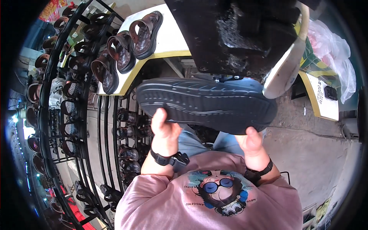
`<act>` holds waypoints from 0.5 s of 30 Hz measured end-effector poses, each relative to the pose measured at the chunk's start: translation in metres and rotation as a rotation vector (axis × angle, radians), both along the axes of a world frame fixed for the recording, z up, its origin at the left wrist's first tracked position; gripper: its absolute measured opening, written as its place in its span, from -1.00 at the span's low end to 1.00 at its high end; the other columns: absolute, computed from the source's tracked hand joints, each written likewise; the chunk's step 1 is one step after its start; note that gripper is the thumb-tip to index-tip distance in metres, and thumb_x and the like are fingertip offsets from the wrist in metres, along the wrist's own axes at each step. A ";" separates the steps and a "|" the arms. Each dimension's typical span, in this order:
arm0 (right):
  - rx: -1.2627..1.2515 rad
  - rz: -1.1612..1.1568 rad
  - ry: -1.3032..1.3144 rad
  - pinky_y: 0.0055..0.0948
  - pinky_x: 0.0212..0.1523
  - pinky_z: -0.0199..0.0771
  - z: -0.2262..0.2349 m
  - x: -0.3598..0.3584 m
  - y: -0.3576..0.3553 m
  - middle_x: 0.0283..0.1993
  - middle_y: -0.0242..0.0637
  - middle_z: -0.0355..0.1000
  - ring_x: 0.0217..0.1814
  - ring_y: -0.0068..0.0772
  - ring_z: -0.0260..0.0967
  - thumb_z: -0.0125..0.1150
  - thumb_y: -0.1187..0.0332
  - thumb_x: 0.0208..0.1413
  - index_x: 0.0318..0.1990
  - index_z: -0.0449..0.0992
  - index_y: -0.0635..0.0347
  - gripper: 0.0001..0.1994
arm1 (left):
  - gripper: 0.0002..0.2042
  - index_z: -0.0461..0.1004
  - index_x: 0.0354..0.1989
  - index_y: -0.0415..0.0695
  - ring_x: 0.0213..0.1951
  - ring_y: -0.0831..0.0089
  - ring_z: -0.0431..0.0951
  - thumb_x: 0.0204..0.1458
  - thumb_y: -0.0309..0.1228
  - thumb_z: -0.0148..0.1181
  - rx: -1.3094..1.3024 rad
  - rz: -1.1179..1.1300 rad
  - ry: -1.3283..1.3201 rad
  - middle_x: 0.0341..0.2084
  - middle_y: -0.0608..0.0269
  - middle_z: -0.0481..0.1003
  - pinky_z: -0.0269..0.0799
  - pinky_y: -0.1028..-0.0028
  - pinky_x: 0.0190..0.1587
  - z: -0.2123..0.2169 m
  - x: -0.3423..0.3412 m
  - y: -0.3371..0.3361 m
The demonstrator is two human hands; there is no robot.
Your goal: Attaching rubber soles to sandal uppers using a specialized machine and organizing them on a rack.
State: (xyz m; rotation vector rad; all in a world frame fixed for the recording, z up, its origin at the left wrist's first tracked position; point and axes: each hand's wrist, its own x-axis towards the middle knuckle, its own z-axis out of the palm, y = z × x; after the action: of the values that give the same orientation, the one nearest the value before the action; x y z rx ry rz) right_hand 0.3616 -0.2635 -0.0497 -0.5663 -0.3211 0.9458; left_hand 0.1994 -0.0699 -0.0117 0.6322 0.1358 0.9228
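A cartoon-printed pink T-shirt is worn with pale blue jeans and two black wrist straps.

A: what's the part?
B: one black shoe; sole side faces the camera; wavy moulded lines run lengthwise; both ends rounded; upper mostly hidden
A: pose?
B: crosswise; right end slightly lower in view; held between left hand and right hand; thumbs over near edge, one toward each end
A: condition?
B: looks whole; no visible tear on the sole
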 end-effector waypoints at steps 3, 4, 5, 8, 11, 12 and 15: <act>0.038 -0.006 0.066 -0.11 0.33 0.21 0.013 -0.018 0.023 0.25 -0.20 0.32 0.31 -0.15 0.25 0.27 0.44 0.03 0.27 0.26 0.21 -0.40 | -0.07 0.19 0.30 -0.28 0.17 -0.04 0.38 -0.01 0.33 0.04 -0.054 0.004 -0.099 0.16 -0.14 0.36 0.26 -0.02 0.25 0.044 -0.004 0.028; 0.044 0.020 0.024 -0.17 0.30 0.23 0.019 -0.019 0.028 0.22 -0.23 0.34 0.28 -0.21 0.27 0.27 0.50 0.00 0.25 0.28 0.21 -0.41 | 0.01 0.08 0.34 -0.32 0.21 -0.09 0.32 -0.01 0.40 -0.09 0.083 -0.094 -0.077 0.20 -0.25 0.28 0.22 -0.04 0.26 0.061 -0.003 0.037; 0.018 0.054 -0.019 -0.23 0.27 0.26 0.025 -0.019 0.032 0.19 -0.26 0.36 0.24 -0.27 0.29 0.28 0.56 -0.02 0.23 0.30 0.22 -0.41 | 0.01 0.00 0.38 -0.31 0.23 -0.12 0.28 0.01 0.38 -0.06 0.028 0.097 0.112 0.25 -0.28 0.20 0.20 -0.03 0.27 0.081 -0.005 0.040; -0.067 0.104 -0.255 -0.40 0.15 0.34 0.046 -0.007 0.043 0.04 -0.31 0.45 0.09 -0.44 0.36 0.33 0.60 -0.06 0.11 0.41 0.29 -0.50 | -0.06 0.16 0.30 -0.27 0.15 0.13 0.39 -0.10 0.25 0.21 0.672 0.324 0.758 0.07 -0.13 0.36 0.30 0.26 0.19 0.121 0.000 0.049; -0.129 0.184 -0.528 -0.43 0.09 0.36 0.064 0.009 0.055 -0.03 -0.33 0.48 0.03 -0.49 0.37 0.38 0.57 -0.07 0.04 0.45 0.32 -0.55 | -0.35 0.45 0.08 -0.29 -0.05 0.34 0.52 -0.17 -0.15 0.47 1.333 0.047 0.912 -0.10 0.04 0.49 0.40 0.39 0.00 0.119 0.000 0.042; -0.102 0.172 -0.513 -0.42 0.10 0.36 0.069 0.010 0.058 -0.02 -0.32 0.47 0.04 -0.48 0.37 0.38 0.57 -0.08 0.05 0.44 0.32 -0.54 | -0.43 0.50 0.03 -0.29 -0.10 0.36 0.54 -0.18 -0.27 0.49 1.204 -0.149 0.977 -0.14 0.06 0.51 0.42 0.41 -0.04 0.111 0.001 0.040; -0.105 0.093 -0.527 -0.46 0.04 0.40 0.078 0.004 0.064 0.02 -0.27 0.46 0.01 -0.50 0.38 0.41 0.55 -0.05 0.01 0.43 0.34 -0.57 | -0.45 0.49 0.04 -0.31 -0.13 0.40 0.55 -0.19 -0.47 0.50 0.887 -0.020 0.851 -0.19 0.10 0.54 0.43 0.45 -0.05 0.074 -0.005 0.024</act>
State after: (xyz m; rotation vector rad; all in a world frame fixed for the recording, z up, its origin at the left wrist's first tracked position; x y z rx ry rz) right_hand 0.3661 -0.1998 0.0279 -0.9028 -0.7776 0.8954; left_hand 0.1946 -0.0463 0.0619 1.8314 0.4867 0.6091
